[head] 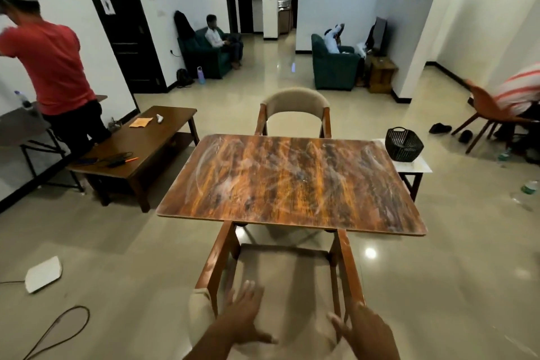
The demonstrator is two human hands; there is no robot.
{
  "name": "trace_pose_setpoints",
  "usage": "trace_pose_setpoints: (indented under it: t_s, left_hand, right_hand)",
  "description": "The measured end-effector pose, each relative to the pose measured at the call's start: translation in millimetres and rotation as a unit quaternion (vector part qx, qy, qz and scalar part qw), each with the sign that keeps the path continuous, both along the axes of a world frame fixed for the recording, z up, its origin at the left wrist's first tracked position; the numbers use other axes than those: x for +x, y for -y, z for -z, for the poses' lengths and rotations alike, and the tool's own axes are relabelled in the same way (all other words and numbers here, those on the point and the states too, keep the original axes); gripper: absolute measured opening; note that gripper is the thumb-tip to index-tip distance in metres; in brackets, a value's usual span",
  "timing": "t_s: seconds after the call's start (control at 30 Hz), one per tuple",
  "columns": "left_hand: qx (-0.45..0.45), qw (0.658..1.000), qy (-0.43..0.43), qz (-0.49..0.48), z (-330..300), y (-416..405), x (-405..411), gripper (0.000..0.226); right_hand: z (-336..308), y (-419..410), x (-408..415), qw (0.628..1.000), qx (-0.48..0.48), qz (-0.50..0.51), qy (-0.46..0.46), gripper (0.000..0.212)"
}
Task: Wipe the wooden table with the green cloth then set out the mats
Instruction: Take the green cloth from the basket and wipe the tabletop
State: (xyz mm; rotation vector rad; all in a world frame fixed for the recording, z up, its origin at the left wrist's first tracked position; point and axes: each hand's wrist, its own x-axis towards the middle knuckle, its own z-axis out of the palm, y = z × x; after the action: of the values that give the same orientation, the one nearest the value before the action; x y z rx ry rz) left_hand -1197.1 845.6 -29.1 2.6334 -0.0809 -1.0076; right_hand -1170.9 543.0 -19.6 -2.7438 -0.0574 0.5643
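From the head camera I looked down a wooden table (pixel 289 181), its rectangular top streaked with pale smears and carrying nothing. Its near edge ran just above a wooden armchair (pixel 280 272) tucked partly beneath it; a second, beige-backed chair (pixel 295 109) stood against the far edge. My left hand (pixel 245 318) hovered over the near chair's seat, fingers spread and straight, gripping nothing. My right hand (pixel 365 327) sat at the chair's right armrest, fingers loosely extended; I could not tell whether it touched the wood. I could not find the green cloth or any mats in view. A black basket (pixel 404 144) stood on a small white side table (pixel 415 166) touching the table's far right corner. A low coffee table (pixel 137 152) sat off the left edge, with a strip of bare floor between. Open tiled floor (pixel 117 257) lay to both sides of the near chair.
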Motion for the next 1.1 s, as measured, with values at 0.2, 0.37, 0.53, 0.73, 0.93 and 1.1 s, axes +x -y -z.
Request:
trace_pose_setpoints:
  t_s: [0.2, 0.37, 0.53, 0.73, 0.93, 1.1]
  left_hand:
    - [0.004, 0.979, 0.202, -0.003, -57, 28, 89, 0.14]
    - [0.021, 0.963, 0.269, 0.024, -84, 51, 129, 0.103]
    - [0.038, 0.96, 0.269, 0.064, -81, 83, 148, 0.096]
    - [0.044, 0.96, 0.264, 0.085, -68, 146, 169, 0.094]
    - [0.016, 0.962, 0.252, 0.105, -55, 243, 197, 0.094]
    - [-0.003, 0.948, 0.29, 0.13, -53, 337, 218, 0.093]
  right_hand:
    - [-106, 7, 70, 0.985, -0.048, -0.023, 0.165, 0.064]
    - [-130, 49, 95, 0.977, -0.054, 0.036, 0.203, 0.075]
    - [-117, 111, 89, 0.964, -0.097, 0.072, 0.238, 0.073]
    - [-89, 183, 83, 0.968, -0.129, 0.099, 0.193, 0.075]
    - [-68, 280, 95, 0.97, -0.146, 0.117, 0.153, 0.09]
    - [-64, 354, 100, 0.967, -0.153, 0.14, 0.144, 0.088]
